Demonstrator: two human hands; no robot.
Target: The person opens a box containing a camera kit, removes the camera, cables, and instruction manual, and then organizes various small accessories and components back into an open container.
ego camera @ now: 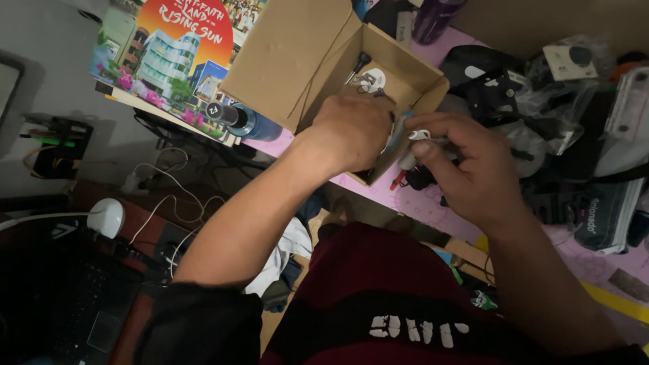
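Observation:
My left hand (pixel 351 132) is curled shut at the near wall of an open cardboard box (pixel 412 71), gripping a thin flat bluish item (pixel 399 128) at the box's edge. My right hand (pixel 466 165) is just to the right of it, fingers pinched on a small white part (pixel 418 135) beside that item. Inside the box lie a white round piece (pixel 373 79) and a dark tool handle (pixel 359 64). What exactly the bluish item is cannot be made out.
A blue bottle with a black cap (pixel 243 120) lies left of the box on a colourful poster (pixel 172 51). Dark bags and plastic-wrapped gear (pixel 541 88) crowd the right side of the pink mat (pixel 412 203). White cables (pixel 169 196) and a white round device (pixel 107 216) lie lower left.

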